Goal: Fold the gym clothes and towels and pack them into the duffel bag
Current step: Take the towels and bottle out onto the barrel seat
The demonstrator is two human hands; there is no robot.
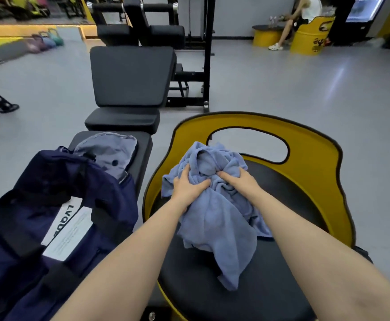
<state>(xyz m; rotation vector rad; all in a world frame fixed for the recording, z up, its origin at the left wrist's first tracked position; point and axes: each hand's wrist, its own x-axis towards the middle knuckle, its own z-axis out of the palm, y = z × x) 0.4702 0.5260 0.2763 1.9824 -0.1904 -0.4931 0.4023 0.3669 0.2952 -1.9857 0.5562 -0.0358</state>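
Navy fabric duffel bag [50, 216] sits open on our black padded bench [144, 144]; beside it, on the yellow drum seat [305, 144], our left hand [188, 189] and right hand [240, 181] both clutch the crumpled blue terry towel [219, 218].

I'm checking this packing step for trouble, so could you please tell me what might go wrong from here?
1. The towel is bunched in both hands, left hand and right hand; folding it from this grip may leave it lumpy.
2. Its lower corner hangs near the front of the seat and could slip to the floor.
3. The bag lies slumped on the bench, so pushing the towel in may snag.
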